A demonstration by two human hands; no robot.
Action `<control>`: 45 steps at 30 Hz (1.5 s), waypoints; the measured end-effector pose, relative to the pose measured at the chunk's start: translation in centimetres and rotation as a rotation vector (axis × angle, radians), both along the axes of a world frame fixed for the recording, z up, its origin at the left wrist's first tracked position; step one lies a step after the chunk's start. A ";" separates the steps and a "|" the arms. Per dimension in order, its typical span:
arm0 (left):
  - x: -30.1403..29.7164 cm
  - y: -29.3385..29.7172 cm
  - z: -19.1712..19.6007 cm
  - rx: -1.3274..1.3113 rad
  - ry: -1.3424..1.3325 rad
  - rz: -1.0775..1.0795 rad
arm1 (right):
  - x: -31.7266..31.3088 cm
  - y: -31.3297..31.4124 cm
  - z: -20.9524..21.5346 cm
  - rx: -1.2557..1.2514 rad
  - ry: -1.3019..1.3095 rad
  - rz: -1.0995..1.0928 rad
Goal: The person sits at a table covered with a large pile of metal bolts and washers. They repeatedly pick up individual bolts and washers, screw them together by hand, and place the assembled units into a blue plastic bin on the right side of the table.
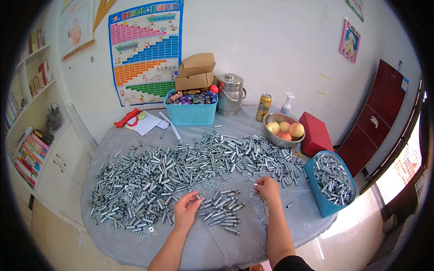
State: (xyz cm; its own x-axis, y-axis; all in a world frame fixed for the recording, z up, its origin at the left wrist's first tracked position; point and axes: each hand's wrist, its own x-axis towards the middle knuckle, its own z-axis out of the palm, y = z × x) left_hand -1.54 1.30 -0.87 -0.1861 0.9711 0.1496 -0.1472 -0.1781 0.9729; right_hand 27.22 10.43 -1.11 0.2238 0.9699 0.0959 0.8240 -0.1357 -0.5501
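My left hand (185,210) is raised at the near edge of the pile, thumb and fingers closed on a small silver metal part (199,195); its exact kind is too small to tell. Right of it, my right hand (268,189) pinches down among loose washers (261,207) on the cloth. What its fingertips hold is too small to make out. Between my hands lies a group of expansion bolts (224,208), roughly side by side. A wide heap of silver metal sleeves and bolts (153,176) spreads behind and to the left.
A blue bin (326,208) of metal parts stands at the right of the grey-covered table (181,250). Behind are a bowl (282,142) of fruit, red box (315,133), can (263,107), spray bottle (286,103), metal pot (230,95), turquoise basket (191,115) and papers (147,123).
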 end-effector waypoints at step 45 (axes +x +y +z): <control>-0.6 -0.5 0.9 -0.455 -0.492 -0.162 | -12.2 -5.4 3.8 0.304 0.583 0.694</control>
State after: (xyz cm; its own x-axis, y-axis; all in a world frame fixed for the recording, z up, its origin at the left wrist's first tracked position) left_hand -2.13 0.79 0.05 0.0248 0.9386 -0.3442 -0.5809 0.2937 0.7591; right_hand 15.03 5.02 2.66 -0.2998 0.8560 0.4212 0.2520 0.4969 -0.8304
